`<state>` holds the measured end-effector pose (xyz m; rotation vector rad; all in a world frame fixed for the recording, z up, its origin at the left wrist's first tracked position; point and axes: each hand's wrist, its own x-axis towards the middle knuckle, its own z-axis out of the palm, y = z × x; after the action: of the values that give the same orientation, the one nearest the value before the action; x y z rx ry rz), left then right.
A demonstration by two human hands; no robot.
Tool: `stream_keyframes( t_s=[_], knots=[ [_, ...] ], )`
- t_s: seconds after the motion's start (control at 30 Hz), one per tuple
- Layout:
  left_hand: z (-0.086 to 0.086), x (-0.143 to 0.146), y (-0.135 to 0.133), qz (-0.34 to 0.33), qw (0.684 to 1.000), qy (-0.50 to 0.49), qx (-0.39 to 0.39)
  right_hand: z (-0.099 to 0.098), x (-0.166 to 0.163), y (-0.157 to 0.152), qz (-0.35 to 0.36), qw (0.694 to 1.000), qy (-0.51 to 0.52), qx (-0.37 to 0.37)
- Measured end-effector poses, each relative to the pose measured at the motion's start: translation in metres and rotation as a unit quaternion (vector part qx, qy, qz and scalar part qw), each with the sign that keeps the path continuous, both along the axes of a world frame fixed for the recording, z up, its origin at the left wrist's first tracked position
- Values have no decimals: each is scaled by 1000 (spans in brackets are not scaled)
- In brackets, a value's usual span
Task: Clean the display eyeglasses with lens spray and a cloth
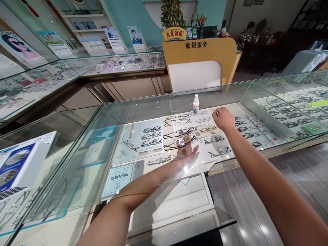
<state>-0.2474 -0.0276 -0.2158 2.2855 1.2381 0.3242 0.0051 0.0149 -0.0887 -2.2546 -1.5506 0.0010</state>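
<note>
My left hand (189, 156) reaches under the glass top of the display case (176, 176), with its fingers stretched out. Just beyond it lie dark-framed eyeglasses (176, 147) carrying a small tag, partly blurred by reflections in the glass. My right hand (224, 119) is closed above the case's far right part. Something small and dark shows at its fingertips, too small to name. To the left of that hand a small white bottle (196, 105) stands upright on the glass. Brown-framed eyeglasses (208, 129) lie between my two hands.
Rows of eyeglasses (151, 135) lie on white trays to the left, with more eyeglasses (292, 111) in the right section. A glass panel edge (225, 223) juts out near me. Beyond stand a yellow counter (230, 51) and a seated person (247, 36).
</note>
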Motion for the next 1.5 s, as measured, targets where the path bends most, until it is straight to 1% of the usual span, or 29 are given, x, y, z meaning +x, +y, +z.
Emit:
stream_keyframes(
  t_s=[0.07,0.1,0.17,0.2,0.27,0.33,0.53,0.6,0.67,0.73,0.8,0.9,0.97,1.0,1.07,1.13,1.23,1.37,1.5],
  knots=[
    [0,-5,-29,19,999,49,-5,-1,1,0,1,1000,-2,-1],
    [2,-10,-43,12,998,66,-9,-1,2,1,3,1000,-4,-1],
    [14,-24,-70,-38,996,81,-29,-1,3,1,6,1000,-8,-1],
    [23,-33,-82,-69,992,87,-55,-1,4,1,7,1000,-10,-1],
    [46,-53,-103,-116,979,97,-139,-1,4,1,8,1000,-12,1],
    [74,-72,-119,-140,962,102,-210,-1,5,0,9,1000,-12,2],
    [165,-109,-155,-173,951,72,-245,0,5,-1,7,1000,-10,-6],
    [193,-118,-162,-180,953,49,-237,1,4,-1,7,1000,-9,-9],
    [217,-125,-162,-175,960,42,-215,1,4,-1,5,1000,-9,-10],
    [235,-128,-153,-151,975,37,-161,1,4,-1,4,1000,-8,-12],
    [245,-125,-132,-117,990,30,-72,1,4,-1,4,1000,-8,-12],
    [247,-109,-82,-63,994,47,74,0,5,0,6,1000,-8,-12],
    [242,-95,-42,-27,986,65,154,0,6,1,7,1000,-9,-10],
    [238,-87,-22,-16,981,73,180,-1,6,2,9,1000,-9,-9],
    [227,-73,16,-12,978,87,189,-2,7,3,11,1000,-10,-8],
    [216,-60,47,-21,977,103,184,-2,7,4,14,1000,-11,-7],
    [200,-46,80,-36,975,127,178,-3,8,4,18,1000,-11,-4],
    [185,-36,103,-39,973,162,160,-3,7,4,17,1000,-7,-3],
    [178,-32,111,-39,975,173,132,-3,7,4,17,1000,1,-3]
  ],
)
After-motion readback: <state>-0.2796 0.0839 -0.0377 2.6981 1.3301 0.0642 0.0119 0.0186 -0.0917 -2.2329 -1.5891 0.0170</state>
